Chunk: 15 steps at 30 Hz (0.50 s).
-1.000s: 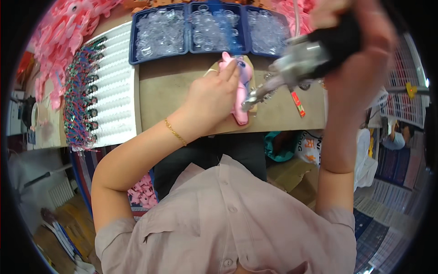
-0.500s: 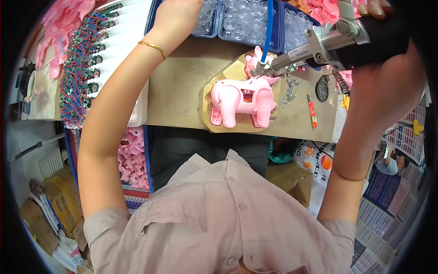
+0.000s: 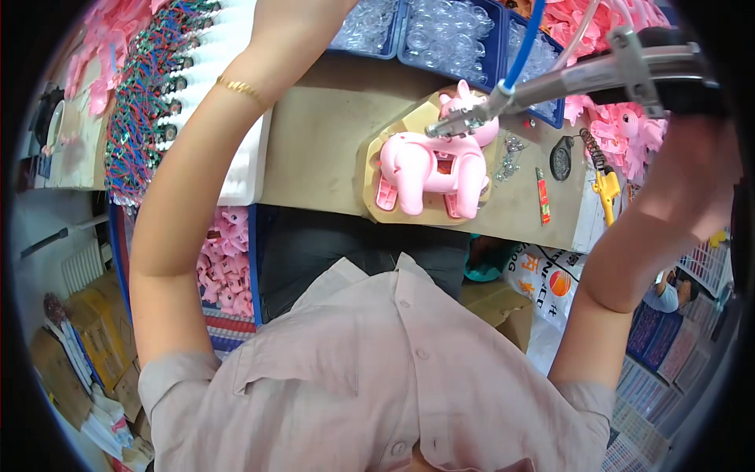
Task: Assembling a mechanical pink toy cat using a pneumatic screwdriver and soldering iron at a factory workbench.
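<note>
Table: it spreads out before the person, the bare middle (image 3: 314, 134) showing between trays and loose parts.
Tray: the white tray (image 3: 250, 169) stands at the left, its outer side crowded with wired parts (image 3: 141, 118) that lie apart from the toy.
Bins: blue bins (image 3: 481, 77) along the far side hold plenty of clear parts (image 3: 447, 35), so a good deal of stock is unused.
Driver: the metal driver (image 3: 566, 81) slants in from the right with a blue hose (image 3: 525, 43) on it; its tip is over the toy's neck, and from here I can't tell whether it touches.
Holder: the tan holder (image 3: 371, 177) sits near the table's front edge, under the toy.
Toy: the pink toy (image 3: 409, 161) lies on its side in the holder, head and legs on the body, so the main shape looks done.
Right hand: the right hand (image 3: 694, 169) is blurred at the driver's dark grip; its fingers appear clamped on it.
Left hand: the left hand (image 3: 303, 20) is off the toy, near the bins; its fingers are cut off above, so I can't tell whether they're apart or together.
Opening: the opening (image 3: 446, 167) in the toy's side has no cover, so I'd judge this piece unfinished.
Screws: small loose screws (image 3: 511, 153), as they seem, lie right of the holder, unused; any already seated are too small to make out.
</note>
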Each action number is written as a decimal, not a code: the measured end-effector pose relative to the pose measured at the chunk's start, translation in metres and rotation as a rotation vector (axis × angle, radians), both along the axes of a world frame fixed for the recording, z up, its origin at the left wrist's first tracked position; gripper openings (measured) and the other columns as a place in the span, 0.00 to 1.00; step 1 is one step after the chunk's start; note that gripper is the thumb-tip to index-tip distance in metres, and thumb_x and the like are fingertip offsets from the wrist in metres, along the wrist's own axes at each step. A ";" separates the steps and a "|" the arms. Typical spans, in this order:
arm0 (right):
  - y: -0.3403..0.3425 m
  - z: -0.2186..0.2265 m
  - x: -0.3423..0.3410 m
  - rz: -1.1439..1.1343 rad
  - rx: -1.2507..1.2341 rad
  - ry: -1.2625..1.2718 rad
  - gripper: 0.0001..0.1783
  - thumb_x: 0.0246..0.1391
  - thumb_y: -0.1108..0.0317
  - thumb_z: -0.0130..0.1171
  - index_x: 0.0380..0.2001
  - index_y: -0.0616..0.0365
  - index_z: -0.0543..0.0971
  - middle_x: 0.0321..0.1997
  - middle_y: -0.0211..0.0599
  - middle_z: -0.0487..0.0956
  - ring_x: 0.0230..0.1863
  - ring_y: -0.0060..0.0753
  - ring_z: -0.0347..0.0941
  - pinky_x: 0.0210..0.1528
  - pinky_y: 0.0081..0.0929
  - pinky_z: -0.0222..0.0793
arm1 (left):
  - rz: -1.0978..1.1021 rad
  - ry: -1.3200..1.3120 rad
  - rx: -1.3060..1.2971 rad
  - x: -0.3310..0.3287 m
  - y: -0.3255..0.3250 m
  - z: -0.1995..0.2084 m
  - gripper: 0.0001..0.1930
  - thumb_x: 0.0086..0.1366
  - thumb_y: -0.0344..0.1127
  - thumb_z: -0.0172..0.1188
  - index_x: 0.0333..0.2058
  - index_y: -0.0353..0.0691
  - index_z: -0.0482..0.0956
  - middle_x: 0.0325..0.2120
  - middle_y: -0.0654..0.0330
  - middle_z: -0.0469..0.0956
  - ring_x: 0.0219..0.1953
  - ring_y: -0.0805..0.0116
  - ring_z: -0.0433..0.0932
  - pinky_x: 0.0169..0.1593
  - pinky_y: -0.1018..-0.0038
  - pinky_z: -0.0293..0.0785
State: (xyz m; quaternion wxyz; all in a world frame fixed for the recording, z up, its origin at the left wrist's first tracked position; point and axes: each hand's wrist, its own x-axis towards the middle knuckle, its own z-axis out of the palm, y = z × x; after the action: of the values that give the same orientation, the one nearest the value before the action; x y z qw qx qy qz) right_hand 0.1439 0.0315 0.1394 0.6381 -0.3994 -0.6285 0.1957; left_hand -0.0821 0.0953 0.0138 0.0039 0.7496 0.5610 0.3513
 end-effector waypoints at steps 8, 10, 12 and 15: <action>-0.013 -0.006 -0.015 -0.123 -0.121 0.088 0.19 0.58 0.61 0.49 0.44 0.68 0.71 0.34 0.37 0.70 0.35 0.28 0.67 0.41 0.25 0.61 | -0.313 -0.247 -0.231 0.012 -0.145 -0.032 0.13 0.52 0.29 0.58 0.39 0.39 0.79 0.38 0.55 0.79 0.35 0.65 0.78 0.38 0.72 0.73; -0.021 -0.009 -0.025 -0.153 -0.151 0.110 0.19 0.58 0.61 0.48 0.44 0.69 0.70 0.36 0.38 0.71 0.36 0.30 0.67 0.44 0.27 0.61 | -0.414 -0.126 -0.028 0.021 -0.171 -0.037 0.14 0.51 0.28 0.57 0.39 0.40 0.79 0.43 0.58 0.78 0.40 0.67 0.76 0.41 0.72 0.72; -0.022 -0.008 -0.022 -0.184 -0.176 0.130 0.19 0.59 0.61 0.47 0.44 0.69 0.70 0.38 0.39 0.71 0.38 0.31 0.67 0.47 0.29 0.61 | -0.403 -0.118 -0.021 0.029 -0.186 -0.052 0.16 0.49 0.29 0.59 0.40 0.40 0.79 0.45 0.60 0.78 0.41 0.66 0.76 0.42 0.72 0.72; -0.027 -0.008 -0.015 -0.231 -0.222 0.169 0.19 0.60 0.62 0.45 0.44 0.69 0.70 0.40 0.40 0.71 0.41 0.34 0.67 0.51 0.32 0.61 | -0.384 -0.091 -0.026 0.031 -0.191 -0.052 0.15 0.49 0.30 0.58 0.39 0.39 0.79 0.46 0.60 0.77 0.42 0.66 0.75 0.43 0.71 0.72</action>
State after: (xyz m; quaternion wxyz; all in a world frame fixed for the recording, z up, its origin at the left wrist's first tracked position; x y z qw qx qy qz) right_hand 0.1289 0.0040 0.1310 0.6588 -0.5191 -0.4972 0.2222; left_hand -0.0514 -0.0959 -0.0383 0.1059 0.8259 0.4116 0.3703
